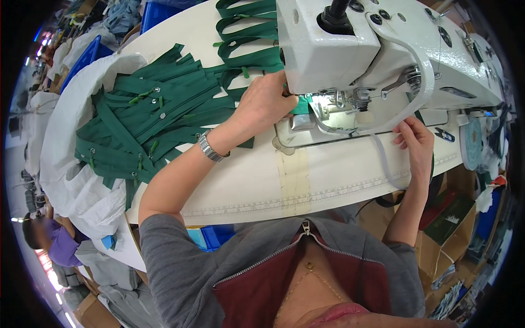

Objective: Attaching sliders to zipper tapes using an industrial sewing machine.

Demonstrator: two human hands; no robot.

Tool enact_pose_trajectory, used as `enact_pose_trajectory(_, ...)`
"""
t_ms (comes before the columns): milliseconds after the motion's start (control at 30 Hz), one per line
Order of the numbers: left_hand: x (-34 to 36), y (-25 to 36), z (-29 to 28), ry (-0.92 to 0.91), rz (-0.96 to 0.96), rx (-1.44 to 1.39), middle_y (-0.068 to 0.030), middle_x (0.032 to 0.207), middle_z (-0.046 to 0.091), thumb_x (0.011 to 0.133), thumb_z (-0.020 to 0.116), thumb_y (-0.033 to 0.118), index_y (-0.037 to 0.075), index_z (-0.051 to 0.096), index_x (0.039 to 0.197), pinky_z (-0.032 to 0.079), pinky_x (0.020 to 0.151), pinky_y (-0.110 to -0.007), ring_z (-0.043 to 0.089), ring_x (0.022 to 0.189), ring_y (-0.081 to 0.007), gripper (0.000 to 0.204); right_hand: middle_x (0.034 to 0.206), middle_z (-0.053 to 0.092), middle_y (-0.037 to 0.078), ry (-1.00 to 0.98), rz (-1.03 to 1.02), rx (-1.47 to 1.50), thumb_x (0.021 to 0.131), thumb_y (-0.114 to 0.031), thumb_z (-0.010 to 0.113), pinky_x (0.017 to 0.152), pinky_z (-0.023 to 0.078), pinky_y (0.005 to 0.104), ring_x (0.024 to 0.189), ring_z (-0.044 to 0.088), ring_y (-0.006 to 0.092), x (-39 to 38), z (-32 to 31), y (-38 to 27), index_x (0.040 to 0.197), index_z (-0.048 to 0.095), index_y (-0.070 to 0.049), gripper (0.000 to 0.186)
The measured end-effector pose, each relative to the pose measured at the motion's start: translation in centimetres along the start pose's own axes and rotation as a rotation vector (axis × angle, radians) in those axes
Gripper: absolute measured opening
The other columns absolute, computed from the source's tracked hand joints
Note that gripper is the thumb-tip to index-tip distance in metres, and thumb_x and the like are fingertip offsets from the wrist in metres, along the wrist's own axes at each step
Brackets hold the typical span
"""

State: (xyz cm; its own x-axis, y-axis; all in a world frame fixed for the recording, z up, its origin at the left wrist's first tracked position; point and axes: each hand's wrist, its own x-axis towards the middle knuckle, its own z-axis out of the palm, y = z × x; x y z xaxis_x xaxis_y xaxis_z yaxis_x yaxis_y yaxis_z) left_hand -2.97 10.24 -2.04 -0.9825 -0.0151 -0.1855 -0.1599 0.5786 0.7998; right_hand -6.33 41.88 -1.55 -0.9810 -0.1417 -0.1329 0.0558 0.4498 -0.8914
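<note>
At the left of the presser foot of a white sewing machine [333, 60], my left hand [266, 103] pinches the end of a green fabric strip [302, 105]. The strip reaches toward the needle area; the fingertips are partly hidden by the machine head. To the right of the machine bed, my right hand [414, 141] has its fingers curled around a dark green strap [419, 116], which runs along the wrist and down past the table edge. How firmly it grips is hard to see. A thin pale grey band [384, 161] hangs beside this hand.
A heap of green straps [156, 115] with metal snaps lies on the left of the table, against white cloth [65, 158]. Looped green straps [249, 33] lie behind it. Small thread snips [444, 134] rest at right. Cardboard boxes [451, 235] stand below; another person [60, 240] sits far left.
</note>
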Motion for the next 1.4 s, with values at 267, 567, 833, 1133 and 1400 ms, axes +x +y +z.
enact_pose_trajectory(267, 0.4, -0.1, 0.1, 0.009, -0.031, -0.103, -0.0141, 0.070, 0.064, 0.076, 0.056, 0.008, -0.004, 0.058, 0.093, 0.051, 0.058, -0.029, 0.065, 0.056, -0.0183, 0.021, 0.076, 0.062, 0.001, 0.038, -0.002, -0.016, 0.086, -0.020, 0.057, 0.053, 0.038, 0.0181, 0.060, 0.054, 0.0054, 0.1, -0.5, -0.5, 0.102, 0.064, -0.004, 0.024)
enact_pose_trajectory(567, -0.3, -0.4, -3.5, -0.041, 0.032, 0.086, -0.0110, 0.066, 0.061, 0.080, 0.060, 0.013, -0.003, 0.052, 0.099, 0.048, 0.054, -0.025, 0.059, 0.052, -0.0132, 0.026, 0.074, 0.062, 0.001, 0.135, -0.035, -0.061, 0.085, -0.015, 0.057, 0.053, 0.038, 0.0186, 0.060, 0.054, 0.0051, -1.6, 0.4, -2.1, 0.100, 0.065, -0.004, 0.020)
enact_pose_trajectory(833, -6.5, 1.3, -2.0, -0.084, -0.023, -0.943, -0.0081, 0.102, 0.056, 0.083, 0.051, -0.002, 0.002, 0.048, 0.115, 0.049, 0.072, -0.025, 0.059, 0.088, -0.0144, 0.032, 0.093, 0.064, 0.007, -0.477, -0.204, 0.371, 0.081, -0.007, 0.061, 0.067, 0.048, 0.0230, 0.075, 0.061, 0.0118, -5.9, 13.6, -6.3, 0.112, 0.057, 0.001, 0.032)
enact_pose_trajectory(1133, -7.1, -2.2, -2.1, 0.149, -0.019, -1.324, -0.0128, 0.110, 0.055, 0.085, 0.048, -0.005, 0.000, 0.048, 0.110, 0.048, 0.086, -0.033, 0.058, 0.099, -0.0222, 0.025, 0.077, 0.061, 0.005, -0.622, 0.250, 0.583, 0.087, -0.014, 0.056, 0.052, 0.044, 0.0192, 0.060, 0.057, 0.0077, -6.8, 12.1, -4.7, 0.100, 0.058, 0.003, 0.021)
enact_pose_trajectory(1400, -10.2, -1.0, -0.2, 0.359, 0.803, 0.646, -0.0103, 0.125, 0.051, 0.073, 0.063, 0.004, 0.010, 0.055, 0.103, 0.047, 0.078, -0.025, 0.059, 0.094, -0.0178, 0.032, 0.072, 0.060, 0.006, -0.625, 0.249, 0.619, 0.088, -0.014, 0.052, 0.044, 0.039, 0.0187, 0.048, 0.051, 0.0079, -5.6, 11.1, -4.6, 0.124, 0.046, 0.001, 0.040)
